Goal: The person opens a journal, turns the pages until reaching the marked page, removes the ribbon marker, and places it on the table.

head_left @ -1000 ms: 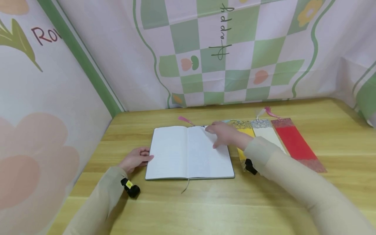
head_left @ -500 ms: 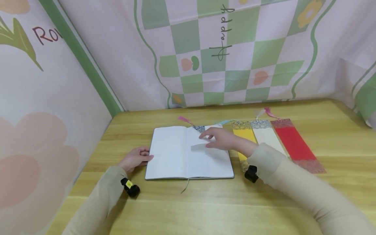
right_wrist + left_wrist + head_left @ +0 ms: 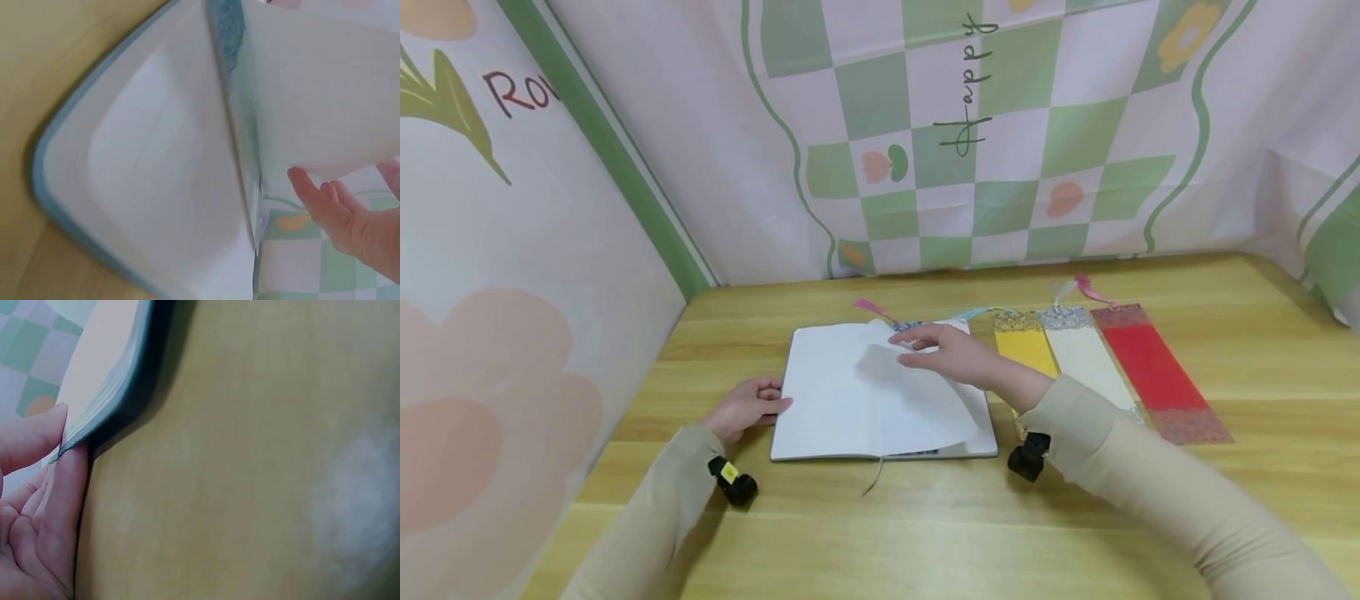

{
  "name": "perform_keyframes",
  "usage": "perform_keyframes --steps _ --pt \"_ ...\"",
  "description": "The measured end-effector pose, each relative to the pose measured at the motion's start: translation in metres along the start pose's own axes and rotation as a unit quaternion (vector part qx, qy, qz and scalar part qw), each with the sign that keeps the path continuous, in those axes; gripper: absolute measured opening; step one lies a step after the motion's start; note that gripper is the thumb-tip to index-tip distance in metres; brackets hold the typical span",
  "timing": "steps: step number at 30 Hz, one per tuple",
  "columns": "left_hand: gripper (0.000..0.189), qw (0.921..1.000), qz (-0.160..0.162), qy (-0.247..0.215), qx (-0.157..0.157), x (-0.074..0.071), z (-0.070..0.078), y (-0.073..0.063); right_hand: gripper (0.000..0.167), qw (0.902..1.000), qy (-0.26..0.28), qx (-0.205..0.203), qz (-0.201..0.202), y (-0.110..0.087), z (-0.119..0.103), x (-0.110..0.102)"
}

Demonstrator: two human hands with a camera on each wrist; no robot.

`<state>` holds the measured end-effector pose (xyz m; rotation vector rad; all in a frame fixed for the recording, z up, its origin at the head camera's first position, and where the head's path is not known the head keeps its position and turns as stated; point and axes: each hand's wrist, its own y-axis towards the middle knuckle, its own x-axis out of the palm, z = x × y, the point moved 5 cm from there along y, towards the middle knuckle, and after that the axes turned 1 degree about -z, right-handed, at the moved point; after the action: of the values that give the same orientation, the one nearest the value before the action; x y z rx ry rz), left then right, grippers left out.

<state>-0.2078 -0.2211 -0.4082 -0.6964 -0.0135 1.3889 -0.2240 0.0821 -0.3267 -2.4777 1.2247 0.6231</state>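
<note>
An open notebook (image 3: 827,392) with white pages lies on the table. My left hand (image 3: 748,407) pinches its left edge, thumb on the page and fingers beneath, as the left wrist view shows too. With my right hand (image 3: 951,354) I hold a page (image 3: 917,408) by its far corner. That page is lifted and curves toward the left, as in the right wrist view, where the fingertips (image 3: 300,178) are at its edge. Under it lies a bookmark with a blue patterned end (image 3: 228,31), mostly hidden. A pink tassel (image 3: 874,309) sticks out past the notebook's far edge.
Right of the notebook lie a yellow bookmark (image 3: 1026,350), a white bookmark (image 3: 1086,350) and a red bookmark (image 3: 1161,367), with tassels at their far ends. My right forearm passes over the yellow one. A thin grey ribbon (image 3: 874,477) hangs from the spine. A patterned curtain (image 3: 940,208) stands behind.
My right hand has moved left from the page's far right corner, lifting and bending the page leftward. The bookmark beneath now shows at the near edge. My left hand stays put.
</note>
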Motion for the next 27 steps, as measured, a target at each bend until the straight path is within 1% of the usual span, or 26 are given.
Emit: perform_keyframes --steps 2,4,5,6,7,9,11,13,16,17,20,23,25,27 --pt "0.046 1.0000 0.001 0.001 0.000 0.000 0.000 -0.001 0.046 0.9980 0.059 0.009 -0.020 0.000 -0.003 0.004" --pt "0.046 1.0000 0.001 0.003 0.001 -0.001 0.001 -0.001 0.049 0.9934 0.104 0.015 -0.045 0.000 -0.005 0.010" --pt "0.046 1.0000 0.001 0.003 0.001 -0.001 0.001 -0.001 0.050 0.9915 0.115 0.016 -0.059 0.000 -0.007 0.014" --pt "0.046 1.0000 0.001 0.003 0.001 -0.001 0.001 -0.001 0.051 0.9914 0.110 0.013 -0.070 0.001 -0.008 0.018" --pt "0.046 1.0000 0.002 0.003 0.002 -0.001 0.001 -0.001 0.051 0.9927 0.090 0.007 -0.080 0.002 -0.009 0.023" --pt "0.046 1.0000 0.002 0.003 0.001 -0.001 0.001 -0.001 0.053 0.9949 0.026 -0.004 -0.097 0.003 -0.012 0.032" --pt "0.048 1.0000 -0.003 0.004 0.003 0.000 0.001 -0.001 0.055 0.9922 -0.036 -0.027 -0.116 0.003 -0.015 0.042" --pt "0.046 0.9999 -0.011 -0.001 0.011 0.002 0.002 0.001 0.055 0.9854 -0.094 -0.054 -0.131 0.003 -0.018 0.051" --pt "0.040 0.9986 -0.034 -0.010 0.040 0.005 0.004 0.004 0.054 0.9738 -0.146 -0.074 -0.158 0.002 -0.021 0.064" --pt "0.037 0.9979 -0.038 -0.016 0.049 0.005 0.005 0.004 0.054 0.9705 -0.160 -0.073 -0.165 0.003 -0.022 0.068" --pt "0.034 0.9963 -0.050 -0.017 0.067 0.004 0.005 0.004 0.055 0.9619 -0.198 -0.049 -0.183 0.004 -0.020 0.077" --pt "0.034 0.9975 -0.042 -0.013 0.056 0.002 0.004 0.004 0.054 0.9554 -0.224 -0.033 -0.189 0.005 -0.019 0.083" --pt "0.034 0.9984 -0.036 -0.012 0.043 0.001 0.002 0.004 0.052 0.9501 -0.246 -0.035 -0.189 0.006 -0.020 0.085" --pt "0.037 0.9990 -0.027 -0.022 0.026 0.000 0.000 0.004 0.050 0.9445 -0.266 -0.037 -0.190 0.006 -0.020 0.087"
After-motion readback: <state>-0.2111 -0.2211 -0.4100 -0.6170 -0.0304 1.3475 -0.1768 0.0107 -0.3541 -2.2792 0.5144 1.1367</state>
